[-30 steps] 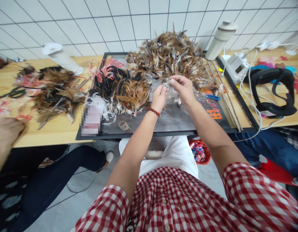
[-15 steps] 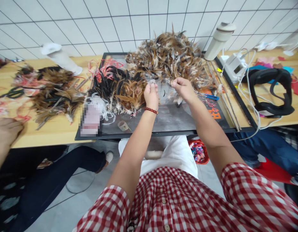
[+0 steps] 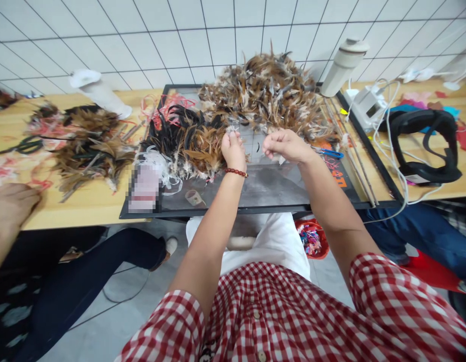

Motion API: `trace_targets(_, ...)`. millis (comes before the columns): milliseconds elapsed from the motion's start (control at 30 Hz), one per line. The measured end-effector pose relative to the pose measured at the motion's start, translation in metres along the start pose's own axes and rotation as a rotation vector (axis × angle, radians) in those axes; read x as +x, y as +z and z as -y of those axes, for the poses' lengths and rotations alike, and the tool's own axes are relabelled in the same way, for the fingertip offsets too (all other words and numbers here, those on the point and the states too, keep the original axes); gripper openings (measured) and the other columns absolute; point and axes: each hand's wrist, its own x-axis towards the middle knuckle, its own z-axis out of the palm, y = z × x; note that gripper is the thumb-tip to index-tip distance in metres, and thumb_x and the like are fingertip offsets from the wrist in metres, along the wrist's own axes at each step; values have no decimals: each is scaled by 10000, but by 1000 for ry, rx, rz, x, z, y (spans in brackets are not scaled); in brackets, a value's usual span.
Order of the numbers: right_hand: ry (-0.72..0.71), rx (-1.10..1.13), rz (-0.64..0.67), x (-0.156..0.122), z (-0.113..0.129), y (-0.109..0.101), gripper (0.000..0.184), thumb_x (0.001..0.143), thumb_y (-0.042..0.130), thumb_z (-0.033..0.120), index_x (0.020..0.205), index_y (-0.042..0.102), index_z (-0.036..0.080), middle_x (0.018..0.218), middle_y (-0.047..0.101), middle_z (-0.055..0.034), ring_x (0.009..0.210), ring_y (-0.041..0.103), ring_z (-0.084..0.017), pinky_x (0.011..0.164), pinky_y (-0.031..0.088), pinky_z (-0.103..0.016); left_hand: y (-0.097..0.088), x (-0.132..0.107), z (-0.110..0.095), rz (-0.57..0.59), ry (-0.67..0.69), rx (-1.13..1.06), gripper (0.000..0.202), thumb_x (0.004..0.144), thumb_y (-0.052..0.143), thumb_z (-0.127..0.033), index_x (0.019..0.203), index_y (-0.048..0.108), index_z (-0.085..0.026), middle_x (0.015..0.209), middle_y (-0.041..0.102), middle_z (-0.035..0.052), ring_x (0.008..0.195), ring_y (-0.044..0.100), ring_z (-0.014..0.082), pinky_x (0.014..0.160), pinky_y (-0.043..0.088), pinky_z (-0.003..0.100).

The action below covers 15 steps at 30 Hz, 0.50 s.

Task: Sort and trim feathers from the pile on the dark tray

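Observation:
Both my hands are raised over a dark cutting mat [image 3: 270, 188]. My left hand [image 3: 233, 150], with a red bead bracelet at the wrist, is closed in a pinch on a small pale feather at the edge of a bundled brown and black feather bunch [image 3: 187, 138]. My right hand [image 3: 284, 146] is closed too, pinching something small and pale that I cannot make out. A big loose heap of brown feathers [image 3: 266, 93] lies just beyond both hands. The two hands are a short gap apart.
Blue-handled scissors [image 3: 331, 152] and thin sticks [image 3: 350, 151] lie right of my right hand. A white bottle [image 3: 344, 63], a white device with cables [image 3: 369, 103] and a black headset [image 3: 425, 146] are further right. Another person's hand [image 3: 10, 206] and more feathers [image 3: 85, 143] are at left.
My hands, pinched together a second ago, have drawn apart: the left went left toward the bundled bunch, and the right has dropped slightly.

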Motion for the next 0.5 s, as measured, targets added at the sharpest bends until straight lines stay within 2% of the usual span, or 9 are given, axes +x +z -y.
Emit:
trace_targets(67,-42,-101,280,-13,18,13,504,756,880,635,740,752,147,650,706,-24,560,603,-107,570,489,-245,1,-1,2,8,-4,20,436,1024,541,-614,839,551,-219,582,375,-79,466,304,56,482,263,206)
trace_targets(133,-135,-247,556,-31,32,35,381,852,837,533,805,797,157,735,760,-40,632,664,-126,627,504,-253,1,-1,5,29,-1,43,448,1019,539,-630,838,549,-221,577,373,-81,464,294,55,482,253,213)
trace_targets(200,-251,-475,734,-54,37,64,259,960,747,396,840,804,174,794,783,-46,698,696,-140,674,498,-265,1,-1,7,57,10,65,465,1008,539,-659,845,555,-224,575,366,-82,463,288,57,484,249,218)
trace_targets(233,-287,-648,765,-68,36,80,248,994,698,343,843,796,172,822,787,-58,707,700,-154,662,485,-282,1,-1,8,69,16,74,472,1002,540,-672,851,561,-225,575,362,-82,464,290,58,488,251,219)
trace_targets(300,-332,-957,716,-99,25,107,294,1032,598,344,913,777,143,896,784,-111,679,700,-209,589,450,-348,0,0,9,86,26,93,484,991,540,-694,868,579,-227,580,365,-79,472,312,64,502,267,221)
trace_targets(367,-325,-1060,757,-132,3,119,346,1073,465,321,1008,778,188,930,777,-96,685,716,-232,566,453,-389,-1,1,11,99,31,112,498,982,537,-714,893,602,-229,591,388,-71,489,355,72,525,296,223)
trace_targets(433,-213,-1094,726,-165,-28,114,363,1070,447,360,986,780,241,916,787,-96,667,729,-240,544,458,-404,-2,3,13,105,34,127,513,976,527,-732,915,621,-231,606,417,-61,509,399,81,545,323,226)
trace_targets(467,-110,-1111,662,-182,-44,104,350,1067,452,325,951,778,276,920,798,-94,697,748,-237,561,471,-397,-2,4,15,105,35,131,519,976,521,-737,923,628,-231,612,431,-56,518,416,85,551,334,228)
trace_targets(500,12,-1122,568,-200,-60,92,338,1029,500,296,814,760,290,834,793,-114,632,734,-248,522,442,-402,-2,5,16,105,36,134,523,976,517,-739,927,634,-232,618,444,-51,525,430,87,554,341,229)
